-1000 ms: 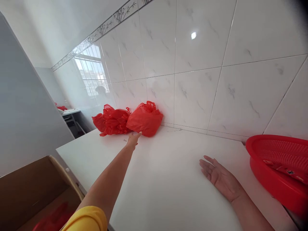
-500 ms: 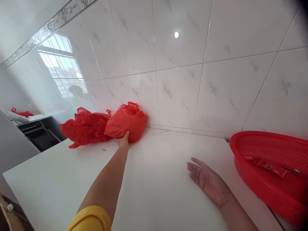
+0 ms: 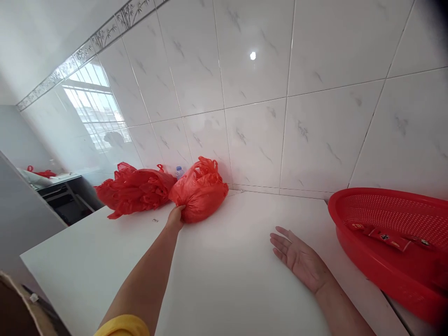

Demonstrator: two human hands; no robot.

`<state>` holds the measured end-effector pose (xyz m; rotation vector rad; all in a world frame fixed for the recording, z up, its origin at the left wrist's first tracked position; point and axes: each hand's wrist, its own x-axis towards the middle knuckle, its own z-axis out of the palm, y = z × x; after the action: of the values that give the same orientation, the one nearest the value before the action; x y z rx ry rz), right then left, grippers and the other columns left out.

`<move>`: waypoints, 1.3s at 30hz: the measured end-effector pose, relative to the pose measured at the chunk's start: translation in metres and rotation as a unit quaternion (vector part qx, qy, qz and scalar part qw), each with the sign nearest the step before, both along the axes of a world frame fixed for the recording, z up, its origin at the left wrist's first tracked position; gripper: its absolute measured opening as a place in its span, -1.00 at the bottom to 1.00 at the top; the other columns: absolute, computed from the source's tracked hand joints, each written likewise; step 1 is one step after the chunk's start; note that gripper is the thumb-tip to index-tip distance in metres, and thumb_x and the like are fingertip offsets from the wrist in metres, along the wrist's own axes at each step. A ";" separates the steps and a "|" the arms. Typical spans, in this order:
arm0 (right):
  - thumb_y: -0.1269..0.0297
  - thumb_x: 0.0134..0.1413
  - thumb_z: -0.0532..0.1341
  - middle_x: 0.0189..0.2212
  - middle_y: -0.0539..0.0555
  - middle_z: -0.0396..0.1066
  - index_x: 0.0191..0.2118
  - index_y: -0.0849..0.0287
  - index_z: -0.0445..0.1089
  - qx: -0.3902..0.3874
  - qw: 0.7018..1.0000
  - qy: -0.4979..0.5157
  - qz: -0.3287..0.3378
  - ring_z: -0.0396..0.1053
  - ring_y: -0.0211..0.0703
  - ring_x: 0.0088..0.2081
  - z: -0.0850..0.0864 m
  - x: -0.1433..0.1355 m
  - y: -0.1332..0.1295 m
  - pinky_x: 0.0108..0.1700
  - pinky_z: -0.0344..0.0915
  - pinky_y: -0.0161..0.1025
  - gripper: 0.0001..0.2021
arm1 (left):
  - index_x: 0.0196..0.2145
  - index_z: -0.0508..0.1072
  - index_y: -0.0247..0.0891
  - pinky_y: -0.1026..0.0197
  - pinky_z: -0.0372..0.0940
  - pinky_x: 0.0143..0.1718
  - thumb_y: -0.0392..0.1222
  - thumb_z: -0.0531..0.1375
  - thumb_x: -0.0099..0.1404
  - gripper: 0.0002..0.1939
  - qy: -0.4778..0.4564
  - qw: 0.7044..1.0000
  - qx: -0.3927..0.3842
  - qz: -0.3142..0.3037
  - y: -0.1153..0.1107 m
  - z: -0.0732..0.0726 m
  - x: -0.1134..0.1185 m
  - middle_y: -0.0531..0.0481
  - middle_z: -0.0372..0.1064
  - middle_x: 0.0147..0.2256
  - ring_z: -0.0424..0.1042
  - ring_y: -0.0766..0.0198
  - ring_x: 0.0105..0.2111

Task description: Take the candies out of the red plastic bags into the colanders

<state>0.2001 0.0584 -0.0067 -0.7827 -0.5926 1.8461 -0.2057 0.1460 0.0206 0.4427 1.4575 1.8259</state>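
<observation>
While a white tiled wall [image 3: 255,140] is standing at the back, a white bench [image 3: 224,280] is stretching beneath it. On the right, a red basket [image 3: 364,254] is sitting well apart from everything else. Far left, near the wall, a heap [image 3: 135,189] of crumpled red plastic is lying on the bench. Just right of it, one full red bag [image 3: 199,191] is bulging at the bench's far side, ahead of the person and slightly left of centre. Rounded, it is showing no clear long axis; its loose handles are pointing up and toward the wall. The left hand [image 3: 175,217] is much the nearer, pinching the bag's near left side, thumb on top, and creases are fanning out from that grip. The right hand [image 3: 301,261] is holding nothing, palm up, fingers loosely spread, between bag and basket. Behind the bag's left edge, a small blue-capped bottle [image 3: 179,172] is peeking out.
</observation>
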 end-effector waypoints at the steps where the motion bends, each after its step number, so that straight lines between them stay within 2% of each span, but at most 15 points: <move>1: 0.15 0.08 0.24 -0.05 0.12 0.42 0.04 0.06 0.32 0.002 1.000 0.004 -0.002 0.33 -0.09 0.05 0.000 0.000 0.001 -0.06 0.41 -0.21 -0.61 | -0.17 0.44 -0.33 0.06 0.39 -0.18 -0.24 0.19 0.23 -0.79 0.012 1.000 -0.011 -0.018 -0.005 0.002 0.001 -0.17 0.44 -0.20 0.46 0.16 -0.23; 5: 0.11 0.05 0.25 -0.10 0.08 0.44 -0.02 0.05 0.36 0.018 0.999 0.025 -0.037 0.38 -0.13 -0.02 -0.002 0.002 0.004 -0.12 0.41 -0.26 -0.64 | -0.17 0.46 -0.37 0.01 0.39 -0.16 -0.27 0.22 0.14 -0.73 0.104 0.992 -0.034 -0.060 -0.014 0.019 0.010 -0.25 0.47 -0.25 0.48 0.04 -0.21; 7: 0.10 0.04 0.25 -0.14 0.06 0.46 -0.05 0.05 0.38 0.027 0.998 0.032 -0.056 0.40 -0.15 -0.08 -0.002 0.003 0.005 -0.15 0.40 -0.27 -0.66 | -0.01 0.38 -0.33 0.00 0.33 -0.04 -0.21 0.23 0.15 -0.57 0.167 0.985 -0.020 -0.040 -0.015 0.032 0.019 -0.25 0.42 -0.12 0.42 0.02 -0.09; 10: 0.08 0.06 0.23 -0.15 0.06 0.45 -0.06 0.05 0.38 0.046 0.996 0.032 -0.067 0.41 -0.17 -0.12 -0.002 0.003 0.005 -0.16 0.38 -0.27 -0.67 | 0.18 0.17 -0.23 -0.01 0.06 0.19 -0.10 0.21 0.18 -0.37 0.261 0.965 0.015 0.019 -0.025 0.048 0.039 -0.21 0.18 0.15 0.15 0.04 0.18; 12: 0.06 0.07 0.22 -0.14 0.07 0.44 -0.04 0.04 0.37 0.065 0.995 0.022 -0.066 0.41 -0.17 -0.12 -0.001 0.002 0.004 -0.15 0.37 -0.26 -0.66 | 0.20 0.13 -0.17 0.00 -0.11 0.27 -0.06 0.19 0.21 -0.37 0.373 0.925 0.055 0.039 -0.038 0.052 0.055 -0.15 0.05 0.22 -0.03 0.06 0.25; 13: 0.05 0.06 0.22 -0.14 0.07 0.44 -0.03 0.03 0.36 0.074 0.995 0.013 -0.063 0.41 -0.17 -0.13 -0.001 0.002 0.003 -0.15 0.36 -0.26 -0.64 | 0.20 0.14 -0.16 -0.02 -0.14 0.27 -0.05 0.17 0.22 -0.39 0.459 0.884 0.083 0.037 -0.045 0.051 0.065 -0.14 0.04 0.22 -0.06 0.05 0.26; 15: 0.04 0.05 0.24 -0.14 0.08 0.44 -0.01 0.03 0.35 0.090 0.994 -0.007 -0.057 0.40 -0.16 -0.13 -0.001 0.000 0.002 -0.15 0.35 -0.25 -0.61 | 0.22 0.11 -0.15 -0.07 -0.14 0.27 -0.02 0.17 0.23 -0.36 0.599 0.790 0.132 0.003 -0.060 0.044 0.084 -0.16 0.02 0.23 -0.08 0.00 0.26; 17: 0.04 0.03 0.25 -0.15 0.09 0.43 0.00 0.04 0.35 0.103 0.993 -0.024 -0.051 0.40 -0.15 -0.14 -0.002 -0.001 0.001 -0.16 0.34 -0.25 -0.59 | 0.25 0.04 -0.12 -0.11 -0.08 0.25 0.00 0.22 0.17 -0.25 0.647 0.748 0.137 -0.043 -0.069 0.032 0.103 -0.17 -0.04 0.25 -0.08 -0.04 0.26; 21: 0.03 0.02 0.26 -0.15 0.09 0.43 -0.01 0.04 0.34 0.118 0.991 -0.042 -0.043 0.39 -0.17 -0.15 -0.003 -0.003 0.002 -0.16 0.33 -0.25 -0.59 | 0.26 0.01 -0.08 -0.16 0.00 0.20 -0.03 0.31 0.06 -0.12 0.659 0.743 0.061 -0.095 -0.067 0.008 0.133 -0.18 -0.13 0.28 -0.08 -0.11 0.26; 27: 0.05 0.04 0.24 -0.01 0.11 0.32 0.05 0.03 0.31 0.147 0.983 -0.097 -0.045 0.37 -0.15 -0.10 0.000 -0.004 0.000 -0.09 0.33 -0.20 -0.56 | 0.15 0.21 -0.08 -0.07 0.03 0.20 -0.23 0.16 0.20 -0.45 0.694 0.712 0.087 -0.064 -0.055 -0.018 0.154 -0.14 -0.07 0.24 0.01 0.00 0.23; 30: 0.07 0.05 0.22 0.04 0.11 0.26 0.06 0.02 0.30 0.170 0.967 -0.180 -0.060 0.33 -0.09 -0.02 -0.001 -0.009 -0.001 -0.05 0.34 -0.14 -0.56 | 0.08 0.28 -0.11 -0.01 0.08 0.19 -0.24 0.14 0.22 -0.55 0.684 0.720 0.110 -0.037 -0.053 -0.026 0.155 -0.15 -0.02 0.21 0.08 0.03 0.19; 32: 0.09 0.06 0.19 -0.07 0.12 0.34 0.07 0.06 0.30 0.183 0.941 -0.275 -0.078 0.37 -0.08 -0.10 -0.004 -0.017 0.000 -0.07 0.36 -0.11 -0.56 | 0.07 0.30 -0.12 0.00 0.10 0.19 -0.27 0.12 0.24 -0.58 0.675 0.728 0.116 -0.033 -0.052 -0.029 0.153 -0.15 0.00 0.20 0.11 0.04 0.18; 34: 0.14 0.07 0.16 -0.13 0.12 0.37 0.08 0.08 0.28 0.207 0.891 -0.387 -0.118 0.40 -0.09 -0.22 -0.007 -0.030 0.001 -0.12 0.38 -0.06 -0.57 | 0.05 0.32 -0.13 0.01 0.11 0.18 -0.31 0.09 0.24 -0.59 0.672 0.729 0.128 -0.035 -0.052 -0.030 0.152 -0.14 0.02 0.18 0.12 0.05 0.17; 36: 0.23 0.08 0.12 0.01 0.15 0.30 0.11 0.07 0.23 0.268 0.817 -0.480 -0.171 0.40 -0.06 -0.21 -0.009 -0.047 0.002 -0.12 0.37 -0.01 -0.56 | 0.03 0.33 -0.15 0.02 0.13 0.16 -0.36 0.06 0.24 -0.60 0.677 0.720 0.146 -0.038 -0.053 -0.030 0.153 -0.15 0.05 0.17 0.14 0.06 0.16; 39: 0.39 0.07 0.08 0.24 0.17 0.01 0.24 0.05 0.05 0.399 0.695 -0.549 -0.236 0.26 0.06 0.07 -0.007 -0.071 0.002 0.02 0.30 0.04 -0.42 | 0.04 0.32 -0.18 0.04 0.17 0.14 -0.42 0.02 0.23 -0.57 0.689 0.703 0.172 -0.042 -0.055 -0.031 0.154 -0.16 0.08 0.14 0.17 0.10 0.13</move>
<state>0.1293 0.0607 -0.0133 -1.2018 -1.6144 0.3284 -0.0515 0.0906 -0.0109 2.4017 1.8068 1.5914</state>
